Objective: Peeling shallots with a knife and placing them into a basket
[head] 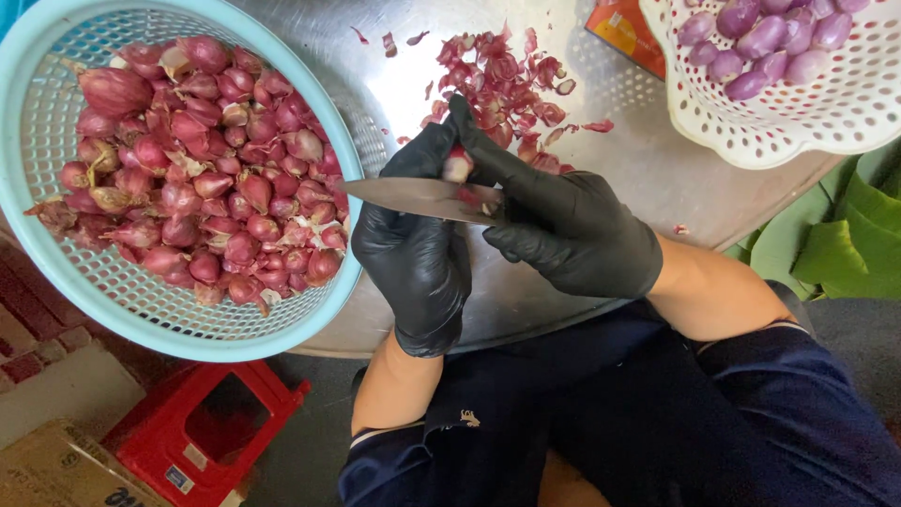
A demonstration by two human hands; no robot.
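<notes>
Your left hand [413,249] pinches a shallot [457,165] above the metal table [648,178], while your right hand [563,221] is closed around the knife [413,197]. The blue basket [56,272] is heaped with unpeeled ones; the white basket [751,141] holds few peeled ones. Plenty left, I'd judge.

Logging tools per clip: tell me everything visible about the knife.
The knife has a long, plain grey metal blade, dull with a slight sheen, tapering to a point at the left near the blue basket. It lies roughly level across both black-gloved hands. The right hand covers the handle, so that part is hidden; the left hand sits behind the blade, holding a small shallot just above it. Bits of peel cling near the blade's right end.
</notes>
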